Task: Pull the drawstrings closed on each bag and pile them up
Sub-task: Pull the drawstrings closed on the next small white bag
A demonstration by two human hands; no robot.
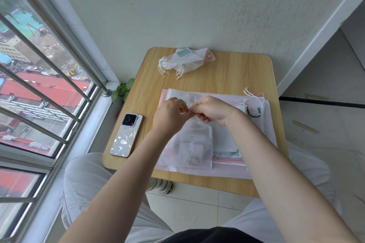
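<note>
Beside barred window (39, 77), wooden table (223, 77).

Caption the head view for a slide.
Both hands pinch a drawstring at the mouth of a translucent bag; closed bags lie piled at the table's far edge.

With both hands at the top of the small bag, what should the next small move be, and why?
Probably draw the hands apart: the left hand and right hand meet, pinching at the mouth of the small translucent bag, which looks only partly gathered.

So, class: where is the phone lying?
In the head view, the phone lies on the table's left edge, beside the left hand.
</note>
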